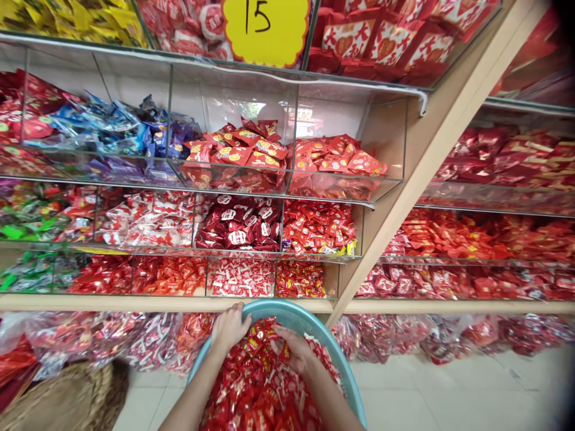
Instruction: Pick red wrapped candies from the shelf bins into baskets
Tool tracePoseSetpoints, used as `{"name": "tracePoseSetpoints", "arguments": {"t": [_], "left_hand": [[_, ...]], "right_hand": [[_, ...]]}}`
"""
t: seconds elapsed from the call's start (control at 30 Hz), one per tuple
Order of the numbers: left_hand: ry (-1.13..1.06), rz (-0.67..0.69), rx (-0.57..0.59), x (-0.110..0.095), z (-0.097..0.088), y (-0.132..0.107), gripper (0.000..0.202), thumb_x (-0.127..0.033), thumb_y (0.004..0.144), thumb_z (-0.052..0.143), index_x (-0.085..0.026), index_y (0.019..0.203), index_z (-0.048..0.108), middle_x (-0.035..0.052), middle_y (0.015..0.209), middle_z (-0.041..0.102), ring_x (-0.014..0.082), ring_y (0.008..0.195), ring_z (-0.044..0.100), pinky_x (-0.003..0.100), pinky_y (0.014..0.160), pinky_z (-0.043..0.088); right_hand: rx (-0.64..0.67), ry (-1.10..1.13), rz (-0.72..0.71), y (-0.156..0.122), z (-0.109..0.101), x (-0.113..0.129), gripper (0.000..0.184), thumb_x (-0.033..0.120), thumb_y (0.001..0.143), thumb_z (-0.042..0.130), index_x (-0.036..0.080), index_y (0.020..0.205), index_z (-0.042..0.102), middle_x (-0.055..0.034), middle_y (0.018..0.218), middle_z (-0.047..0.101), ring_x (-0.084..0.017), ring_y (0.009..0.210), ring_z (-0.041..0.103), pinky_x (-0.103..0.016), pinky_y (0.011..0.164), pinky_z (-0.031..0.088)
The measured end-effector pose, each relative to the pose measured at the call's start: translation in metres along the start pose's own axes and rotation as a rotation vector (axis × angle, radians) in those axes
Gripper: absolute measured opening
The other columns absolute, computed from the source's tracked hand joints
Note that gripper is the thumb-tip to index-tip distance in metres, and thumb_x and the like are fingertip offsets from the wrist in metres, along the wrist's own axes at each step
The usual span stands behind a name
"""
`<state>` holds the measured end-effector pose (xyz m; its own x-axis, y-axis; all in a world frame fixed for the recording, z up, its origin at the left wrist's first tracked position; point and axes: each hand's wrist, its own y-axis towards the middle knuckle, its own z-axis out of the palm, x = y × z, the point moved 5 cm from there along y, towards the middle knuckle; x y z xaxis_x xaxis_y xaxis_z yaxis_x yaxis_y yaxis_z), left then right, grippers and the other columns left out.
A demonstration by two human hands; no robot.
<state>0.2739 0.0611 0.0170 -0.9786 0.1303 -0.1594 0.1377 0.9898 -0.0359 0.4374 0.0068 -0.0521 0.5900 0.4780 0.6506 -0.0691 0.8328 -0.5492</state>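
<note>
A teal plastic basin (309, 320) full of small red and white wrapped candies (260, 389) sits low in front of me. My left hand (230, 329) rests palm-down on the far side of the candy heap, near the basin's rim, fingers curled into the pile. My right hand (291, 350) lies on the candies just right of it, fingers bent and closed round a few red candies. Both forearms reach in from the bottom edge.
Clear acrylic bins of wrapped candies (245, 155) fill the tiered wooden shelves (404, 197) ahead and to the right. A yellow price tag reading 15 (265, 27) hangs above. Bagged sweets (112, 341) line the floor; a woven basket (67, 398) stands at lower left.
</note>
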Motion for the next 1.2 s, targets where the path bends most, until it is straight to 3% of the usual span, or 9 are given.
{"name": "tracePoseSetpoints", "arguments": {"t": [0.13, 0.43, 0.7, 1.0, 1.2], "left_hand": [[0.001, 0.017, -0.017, 0.001, 0.003, 0.001, 0.04, -0.044, 0.085, 0.029, -0.017, 0.106, 0.05, 0.0107, 0.099, 0.064, 0.0222, 0.086, 0.062, 0.031, 0.071, 0.044], [0.004, 0.02, -0.023, 0.003, 0.005, 0.002, 0.04, -0.043, 0.086, 0.028, -0.017, 0.107, 0.049, 0.0111, 0.099, 0.064, 0.0224, 0.085, 0.062, 0.032, 0.072, 0.044], [0.004, 0.02, -0.017, 0.004, 0.005, 0.001, 0.041, -0.043, 0.086, 0.028, -0.016, 0.111, 0.048, 0.0112, 0.1, 0.064, 0.022, 0.089, 0.062, 0.031, 0.075, 0.043], [0.019, 0.034, -0.044, 0.005, 0.01, 0.005, 0.04, -0.043, 0.085, 0.027, -0.017, 0.107, 0.049, 0.0101, 0.098, 0.065, 0.0227, 0.082, 0.063, 0.032, 0.067, 0.045], [0.017, 0.039, -0.035, 0.004, 0.008, 0.005, 0.041, -0.044, 0.086, 0.026, -0.016, 0.106, 0.049, 0.0103, 0.096, 0.065, 0.023, 0.08, 0.063, 0.032, 0.066, 0.045]], "right_hand": [[0.004, -0.15, 0.018, -0.001, 0.0, -0.004, 0.015, 0.027, 0.057, 0.071, 0.02, 0.065, 0.06, 0.0045, 0.051, 0.052, -0.007, 0.039, 0.04, -0.021, 0.039, 0.031], [-0.151, -0.297, -0.045, 0.011, 0.01, 0.0, 0.009, 0.023, 0.062, 0.063, 0.018, 0.062, 0.056, 0.0063, 0.041, 0.045, -0.006, 0.036, 0.034, -0.019, 0.036, 0.023], [-0.216, -0.303, -0.09, 0.027, 0.018, 0.001, 0.009, 0.016, 0.062, 0.062, 0.017, 0.061, 0.053, 0.0045, 0.045, 0.052, -0.006, 0.035, 0.036, -0.019, 0.035, 0.025], [-0.288, -0.227, -0.131, 0.02, 0.006, 0.007, 0.015, 0.03, 0.068, 0.06, 0.018, 0.068, 0.051, 0.0021, 0.058, 0.06, -0.006, 0.038, 0.038, -0.019, 0.036, 0.026], [-0.295, 0.034, -0.119, 0.016, -0.006, 0.014, 0.013, 0.028, 0.068, 0.057, 0.017, 0.074, 0.057, -0.0005, 0.066, 0.063, -0.011, 0.055, 0.053, -0.023, 0.054, 0.043]]}}
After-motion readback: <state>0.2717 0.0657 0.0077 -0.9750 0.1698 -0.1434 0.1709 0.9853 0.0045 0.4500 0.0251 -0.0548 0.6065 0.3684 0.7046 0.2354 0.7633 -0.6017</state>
